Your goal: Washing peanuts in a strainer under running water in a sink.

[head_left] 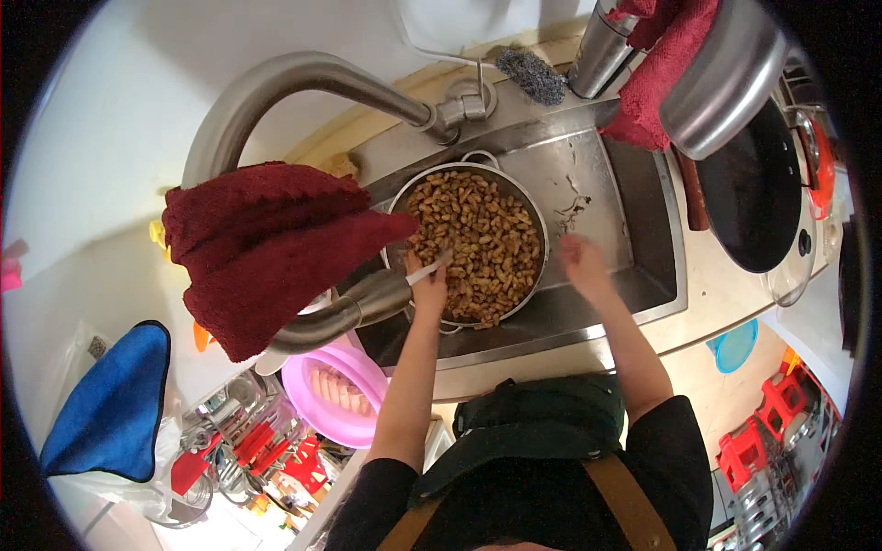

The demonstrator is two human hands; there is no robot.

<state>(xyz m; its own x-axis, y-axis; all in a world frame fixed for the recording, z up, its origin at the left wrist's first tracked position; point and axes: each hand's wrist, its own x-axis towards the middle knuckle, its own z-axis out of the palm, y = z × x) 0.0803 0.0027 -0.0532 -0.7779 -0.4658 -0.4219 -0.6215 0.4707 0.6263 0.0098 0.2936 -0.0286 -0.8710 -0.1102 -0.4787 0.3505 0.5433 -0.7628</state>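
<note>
A metal pot (487, 239) full of brown lumpy pieces, like peanuts in shells, sits in the steel sink (588, 184). My left hand (429, 285) reaches into the pot's left side; its fingers are partly hidden among the pieces and under a white stream of water from the curved steel tap (358, 308). My right hand (583, 266) is just right of the pot, over the sink, blurred, so I cannot tell its finger shape. A dark red cloth (257, 248) drapes over the tap, close above the pot's left edge. Dark scraps lie in the sink right of the pot.
A pink basin (299, 390) holds pale food at lower left, near a blue cloth (101, 404) and cluttered utensils. A black pan (744, 207), steel canister (595, 55) and another red cloth (671, 55) are at upper right. A grey scouring pad (528, 73) lies behind the sink.
</note>
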